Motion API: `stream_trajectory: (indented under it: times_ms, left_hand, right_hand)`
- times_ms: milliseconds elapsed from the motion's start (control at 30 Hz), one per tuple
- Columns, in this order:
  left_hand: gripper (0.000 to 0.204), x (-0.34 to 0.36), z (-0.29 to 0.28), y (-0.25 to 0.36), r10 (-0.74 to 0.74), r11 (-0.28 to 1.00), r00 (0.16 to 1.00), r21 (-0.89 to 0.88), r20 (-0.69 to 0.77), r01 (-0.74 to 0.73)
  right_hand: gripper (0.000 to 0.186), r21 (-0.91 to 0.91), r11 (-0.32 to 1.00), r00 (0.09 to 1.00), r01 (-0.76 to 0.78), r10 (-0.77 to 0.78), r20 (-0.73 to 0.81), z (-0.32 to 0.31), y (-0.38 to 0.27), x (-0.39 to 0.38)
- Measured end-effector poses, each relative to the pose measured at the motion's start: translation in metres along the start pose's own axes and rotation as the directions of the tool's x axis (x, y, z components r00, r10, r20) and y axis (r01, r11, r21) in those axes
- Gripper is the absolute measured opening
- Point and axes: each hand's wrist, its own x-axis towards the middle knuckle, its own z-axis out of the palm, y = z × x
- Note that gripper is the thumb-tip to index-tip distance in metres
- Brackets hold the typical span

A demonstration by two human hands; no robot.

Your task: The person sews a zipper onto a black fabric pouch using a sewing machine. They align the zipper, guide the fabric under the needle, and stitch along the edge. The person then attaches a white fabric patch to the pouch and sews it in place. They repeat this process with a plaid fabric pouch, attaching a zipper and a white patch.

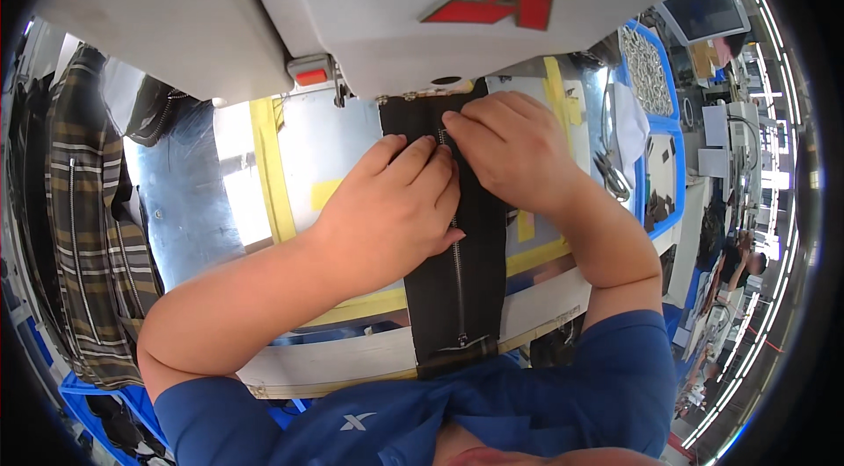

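A sewing machine, light grey with red shapes, spans the top. Beneath it a black fabric strip with a metal zipper runs toward my body. My left hand rests on the strip's left side and the zipper, fingers bent and slightly apart, thumb lower down. My right hand is closed on the strip near the zipper's upper end, fingertips pinched below the machine head. Yellow tape lines the metal work surface.
Plaid fabric pieces with zippers lie at the left. At the right are blue trays holding metal parts and dark pieces, scissors, white cloth and a screen. Other people are small at the far right.
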Motion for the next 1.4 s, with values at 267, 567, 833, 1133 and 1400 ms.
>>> stream_trajectory:
  times_ms: [267, 567, 833, 1133, 1400]
  left_hand:
    - [0.06, 0.0, -0.003, -0.001, -0.009, 1.0, 0.999, -0.006, 0.04, 0.009]
    - [0.07, 0.001, -0.004, -0.004, -0.064, 0.998, 0.997, -0.016, -0.034, 0.063]
    - [0.087, 0.004, -0.004, -0.009, -0.132, 0.991, 0.991, 0.026, -0.004, 0.132]
    - [0.087, 0.008, -0.014, -0.009, -0.181, 0.982, 0.978, 0.069, 0.105, 0.174]
    - [0.082, 0.012, -0.022, -0.007, -0.224, 0.972, 0.964, 0.101, 0.145, 0.211]
  right_hand:
    - [0.025, 0.151, 0.986, 0.997, -0.075, 0.072, 0.027, -0.002, 0.0, 0.009]
    - [0.022, 0.238, 0.964, 0.992, -0.117, 0.103, 0.069, -0.002, 0.008, 0.006]
    - [0.015, 0.181, 0.978, 0.994, -0.105, 0.104, 0.017, -0.001, 0.006, 0.005]
    - [0.02, 0.217, 0.96, 0.962, -0.178, 0.124, 0.243, -0.016, 0.01, 0.004]
    - [0.021, 0.209, 0.958, 0.963, -0.195, 0.147, 0.225, -0.013, 0.003, 0.008]
